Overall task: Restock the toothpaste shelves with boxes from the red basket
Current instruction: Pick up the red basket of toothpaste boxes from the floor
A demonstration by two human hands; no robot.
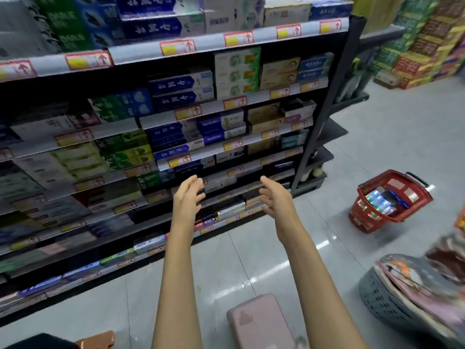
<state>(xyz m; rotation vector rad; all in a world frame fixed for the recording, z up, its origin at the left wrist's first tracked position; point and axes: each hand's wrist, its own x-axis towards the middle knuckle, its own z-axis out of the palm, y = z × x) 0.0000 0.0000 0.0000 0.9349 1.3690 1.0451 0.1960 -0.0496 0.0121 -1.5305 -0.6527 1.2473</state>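
Note:
Toothpaste shelves (196, 114) fill the left and centre, stacked with blue, green, white and tan boxes. My left hand (187, 197) and my right hand (275, 196) are both raised in front of the lower shelves, palms facing each other, fingers relaxed, holding nothing. The red basket (362, 210) stands on the floor to the right of the shelf end, well away from both hands. It holds several blue and green toothpaste boxes (385, 200).
A grey mesh basket (382, 298) stuffed with packets sits at the lower right. A pink stool or box (259, 321) lies on the floor between my forearms. Stacked cartons (425, 44) stand at the far right. The grey tiled floor (251, 260) runs along the shelf.

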